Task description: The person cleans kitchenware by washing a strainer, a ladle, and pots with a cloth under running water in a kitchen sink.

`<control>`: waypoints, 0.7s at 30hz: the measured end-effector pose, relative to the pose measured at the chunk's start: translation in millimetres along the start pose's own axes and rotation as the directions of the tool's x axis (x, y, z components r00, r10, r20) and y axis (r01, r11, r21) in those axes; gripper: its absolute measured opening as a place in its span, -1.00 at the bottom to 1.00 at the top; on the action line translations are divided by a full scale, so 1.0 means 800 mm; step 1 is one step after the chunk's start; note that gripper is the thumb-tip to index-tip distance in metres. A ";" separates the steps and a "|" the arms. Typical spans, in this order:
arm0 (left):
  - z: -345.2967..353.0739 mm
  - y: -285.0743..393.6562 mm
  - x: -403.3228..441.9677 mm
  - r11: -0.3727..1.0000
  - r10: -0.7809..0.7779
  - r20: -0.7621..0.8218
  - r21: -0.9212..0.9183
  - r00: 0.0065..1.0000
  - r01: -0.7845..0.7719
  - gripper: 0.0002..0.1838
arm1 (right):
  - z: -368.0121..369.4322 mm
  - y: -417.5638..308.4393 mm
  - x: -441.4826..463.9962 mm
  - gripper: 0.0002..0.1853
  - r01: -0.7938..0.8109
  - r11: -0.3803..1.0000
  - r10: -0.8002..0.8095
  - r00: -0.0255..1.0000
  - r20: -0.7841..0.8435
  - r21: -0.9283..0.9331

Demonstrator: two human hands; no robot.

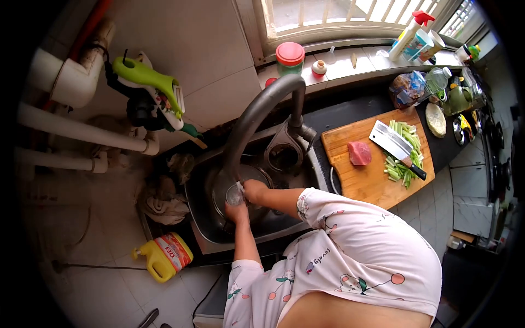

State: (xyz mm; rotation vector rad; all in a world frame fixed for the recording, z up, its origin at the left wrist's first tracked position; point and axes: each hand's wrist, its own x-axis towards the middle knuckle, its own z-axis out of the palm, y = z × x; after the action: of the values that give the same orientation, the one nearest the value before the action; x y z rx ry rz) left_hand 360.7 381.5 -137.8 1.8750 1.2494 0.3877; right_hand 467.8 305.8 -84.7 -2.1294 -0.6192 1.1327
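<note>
Both my hands are over the sink [199, 216], just below the mouth of the dark curved faucet [240, 128]. A small clear bowl or cup [234, 193] is between them, under the faucet. My left hand [236, 212] grips its lower side. My right hand [255, 191] is closed at its right edge, with the fingertips partly hidden. Beneath the hands, a large round pan or basin [265, 177] lies in the sink.
Right of the sink, a wooden cutting board [342, 177] holds raw meat [359, 153], a cleaver [391, 139] and cut green stalks [399, 172]. A yellow jug [163, 257] stands left. Jars and bottles line the windowsill [342, 68]. White pipes [82, 128] run along the wall.
</note>
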 end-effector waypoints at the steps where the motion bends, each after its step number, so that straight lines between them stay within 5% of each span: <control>1: -0.011 0.026 -0.002 1.000 -0.020 -0.016 0.022 1.000 0.020 -0.65 | -0.003 -0.004 -0.001 -0.78 -0.011 1.000 0.012 0.999 -0.030 0.028; 6: -0.005 -0.005 0.038 0.999 -0.032 -0.155 -0.044 0.987 0.025 -0.68 | 0.008 -0.005 -0.009 -0.76 0.180 0.981 -0.186 0.979 -0.087 -0.070; 8: -0.020 0.019 0.038 0.993 -0.055 -0.161 0.094 0.985 0.071 -0.66 | 0.003 -0.006 -0.016 -0.78 0.144 0.982 -0.132 0.985 0.109 -0.119; 9: -0.019 0.028 0.032 0.995 -0.064 -0.139 -0.087 0.988 0.052 -0.64 | 0.015 0.006 -0.010 -0.79 0.133 0.988 -0.131 0.991 0.029 -0.078; 12: -0.018 0.038 0.029 0.978 -0.150 -0.121 -0.163 0.981 0.129 -0.64 | 0.028 0.031 -0.013 -0.80 0.141 0.989 -0.137 0.987 -0.082 0.045; 13: -0.016 0.042 0.028 0.990 -0.130 -0.135 -0.071 0.982 0.121 -0.63 | 0.024 0.031 -0.026 -0.82 0.209 0.977 -0.212 0.959 -0.186 -0.036; 16: -0.010 0.017 0.043 0.986 -0.165 -0.179 -0.032 0.970 0.161 -0.60 | -0.014 0.031 -0.070 -0.83 0.170 0.961 -0.194 0.977 -0.094 -0.218; 19: -0.022 0.025 0.043 0.935 -0.323 -0.111 -0.191 0.940 0.298 -0.63 | -0.035 0.039 -0.110 -0.86 0.169 0.908 -0.196 0.980 -0.032 -0.383; 21: -0.010 -0.004 0.049 0.894 -0.324 0.087 -0.298 0.942 0.335 -0.62 | -0.034 0.044 -0.118 -0.81 0.167 0.902 -0.196 0.980 -0.033 -0.399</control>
State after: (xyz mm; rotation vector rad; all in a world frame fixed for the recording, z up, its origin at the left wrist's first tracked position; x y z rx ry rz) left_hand 371.5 420.0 -142.4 1.3698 1.3670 0.3417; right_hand 445.9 210.9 -46.5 -2.3722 -1.0642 0.8767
